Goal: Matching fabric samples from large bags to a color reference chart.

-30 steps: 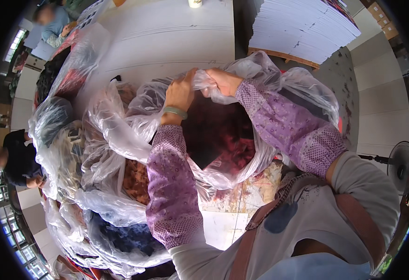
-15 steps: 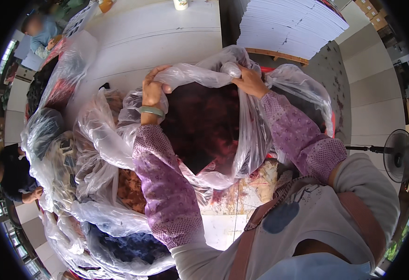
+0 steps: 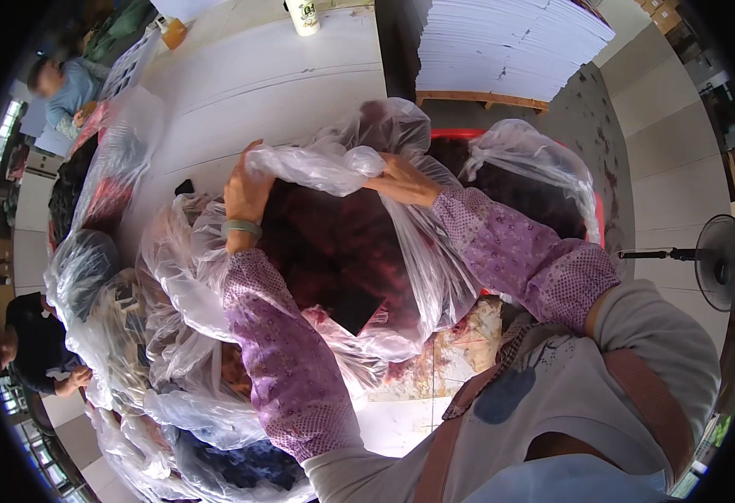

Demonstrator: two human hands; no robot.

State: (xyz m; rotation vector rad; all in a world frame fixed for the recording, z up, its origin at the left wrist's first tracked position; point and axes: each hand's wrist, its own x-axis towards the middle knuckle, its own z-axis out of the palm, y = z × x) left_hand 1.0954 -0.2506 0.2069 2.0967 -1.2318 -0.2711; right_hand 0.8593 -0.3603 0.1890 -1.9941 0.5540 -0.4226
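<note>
Both hands grip the far rim of a large clear plastic bag (image 3: 434, 277), with the bunched edge stretched between them. My left hand (image 3: 248, 201), a pale green bangle at its wrist, is closed on the rim's left part. Closed on a gathered knot of the film, my right hand (image 3: 403, 180) is at the upper right of the opening. Inside the bag lies dark red and black fluffy material (image 3: 334, 243). A black flat square corner (image 3: 357, 313) shows on it near the front. Patterned purple sleeves cover both forearms.
More plastic bags (image 3: 124, 335) crowd the left, one with blue fluff (image 3: 246, 465). At right stands a red bin (image 3: 600, 226) lined with plastic. A white bottle (image 3: 304, 17) is on the table (image 3: 275, 92); beyond are a paper stack (image 3: 506, 46), a fan (image 3: 719, 260) and two people (image 3: 36, 344).
Both hands have shifted left and slightly nearer with the bag's rim. More of the red bin and its dark contents shows at the right.
</note>
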